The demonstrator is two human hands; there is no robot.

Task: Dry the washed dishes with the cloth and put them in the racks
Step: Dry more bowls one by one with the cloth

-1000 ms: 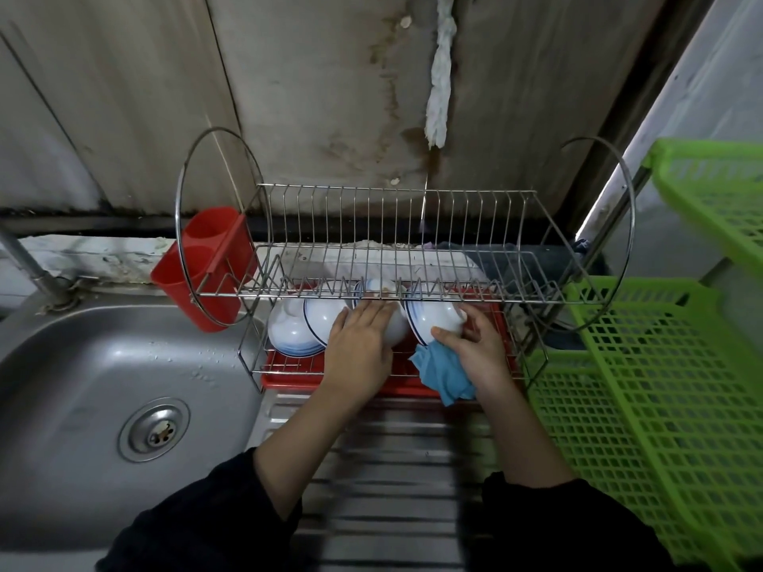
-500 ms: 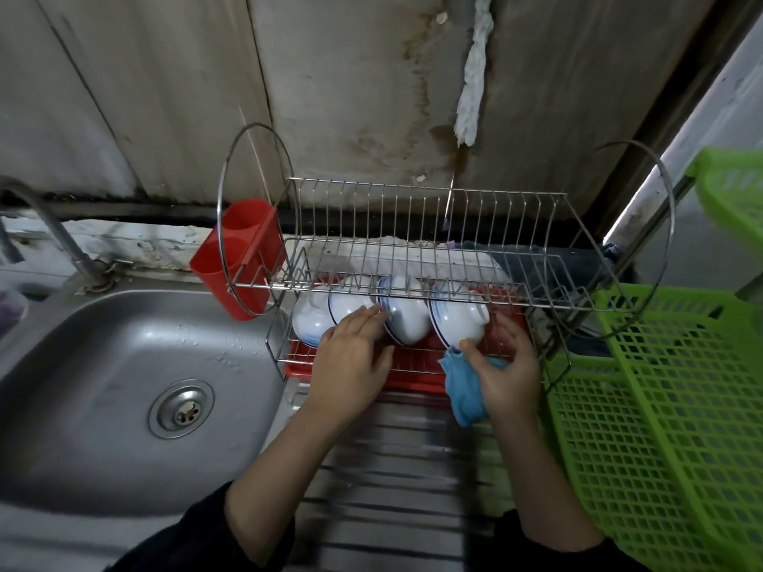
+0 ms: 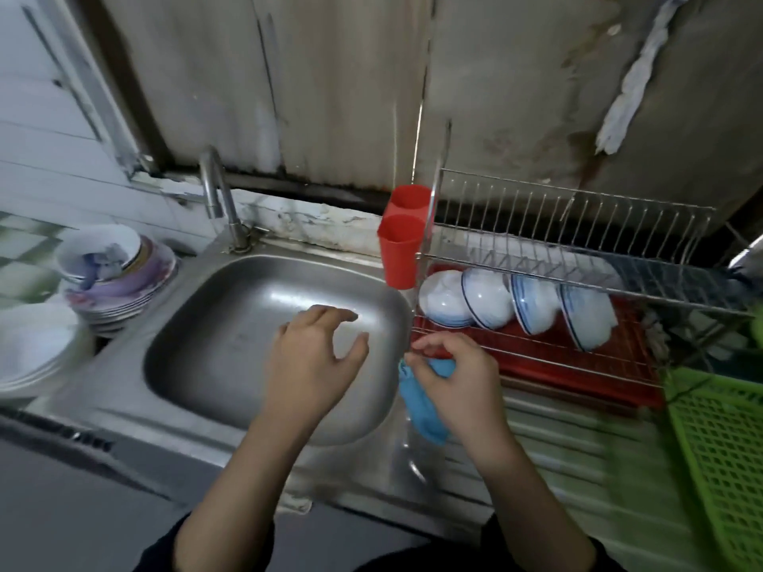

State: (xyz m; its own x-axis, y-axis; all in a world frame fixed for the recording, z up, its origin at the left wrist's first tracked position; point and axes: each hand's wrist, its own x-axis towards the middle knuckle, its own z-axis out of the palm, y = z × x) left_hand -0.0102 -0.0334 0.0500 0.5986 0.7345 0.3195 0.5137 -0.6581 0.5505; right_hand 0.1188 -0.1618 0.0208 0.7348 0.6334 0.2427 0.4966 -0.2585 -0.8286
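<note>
My right hand [image 3: 458,386] grips the cloth [image 3: 421,406], long axis trailing toward 5 o'clock; my left hand [image 3: 313,365], slack and empty, has left the bowls [image 3: 487,303].

1. You're in a home kitchen.
2. Before you lies a steel sink [image 3: 231,324] with its tap [image 3: 213,187].
3. Bowls [image 3: 487,303] stand in a wire dish rack [image 3: 578,218] at right; plates [image 3: 124,297] are stacked at left.

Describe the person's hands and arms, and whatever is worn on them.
The left hand and right hand are bare: no gloves, rings or watch show. The forearms are bare too. A black left sleeve and black right sleeve end near the elbows.
</note>
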